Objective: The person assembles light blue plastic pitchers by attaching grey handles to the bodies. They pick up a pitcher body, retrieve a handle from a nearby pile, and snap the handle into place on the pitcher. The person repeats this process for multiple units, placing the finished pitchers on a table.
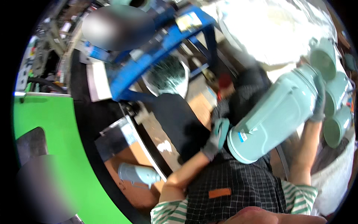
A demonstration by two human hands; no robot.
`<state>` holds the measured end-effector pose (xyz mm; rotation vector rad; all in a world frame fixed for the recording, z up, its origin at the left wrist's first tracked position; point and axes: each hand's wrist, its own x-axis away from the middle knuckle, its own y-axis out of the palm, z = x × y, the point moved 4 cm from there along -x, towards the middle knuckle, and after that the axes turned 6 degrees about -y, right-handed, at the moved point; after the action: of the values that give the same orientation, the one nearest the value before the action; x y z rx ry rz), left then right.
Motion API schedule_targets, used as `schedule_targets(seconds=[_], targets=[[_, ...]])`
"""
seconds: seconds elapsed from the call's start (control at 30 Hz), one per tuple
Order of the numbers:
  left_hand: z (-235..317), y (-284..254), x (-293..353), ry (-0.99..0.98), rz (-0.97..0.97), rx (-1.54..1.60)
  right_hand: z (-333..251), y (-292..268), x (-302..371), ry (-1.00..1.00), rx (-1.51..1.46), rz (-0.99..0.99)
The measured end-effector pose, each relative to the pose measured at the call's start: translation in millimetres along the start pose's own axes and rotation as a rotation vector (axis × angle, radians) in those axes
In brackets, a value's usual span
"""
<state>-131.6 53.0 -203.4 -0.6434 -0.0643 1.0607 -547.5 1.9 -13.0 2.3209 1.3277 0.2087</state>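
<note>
My right hand (319, 99), in a grey-green glove, grips a large pale green plastic jug (274, 115) around its ridged far-right end. The jug lies tilted in front of my body, with a long moulded handle and a small blue-and-white sticker (242, 136) near its lower-left end. Beside that lower end is my left hand (218, 136), also gloved. Its fingers look close together, but blur hides how far they are curled and whether they touch the jug.
Several similar pale green jugs (337, 127) rest on the right beside white plastic sheeting (276, 30). A smaller bluish jug (138, 173) lies in a cardboard box (123, 190) at left. Beyond stand a blue metal frame (160, 52) and a white bucket (183, 84); a green surface (56, 123) is far left.
</note>
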Motion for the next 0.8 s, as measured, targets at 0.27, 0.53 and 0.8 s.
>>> schedule_targets(seconds=[0.27,0.53,0.8], targets=[[36.5,-165.7,-106.1,-0.352,0.318,0.508,-26.4,63.1,39.9,-0.094,0.642,-0.419],[107.3,-262.8,-240.3,0.027,0.466,-0.511,14.4,32.5,110.1,0.338,0.369,-0.461],[85.2,-300.0,-336.6,-0.151,0.401,-1.327,12.6,54.3,87.1,0.221,0.028,-0.289]])
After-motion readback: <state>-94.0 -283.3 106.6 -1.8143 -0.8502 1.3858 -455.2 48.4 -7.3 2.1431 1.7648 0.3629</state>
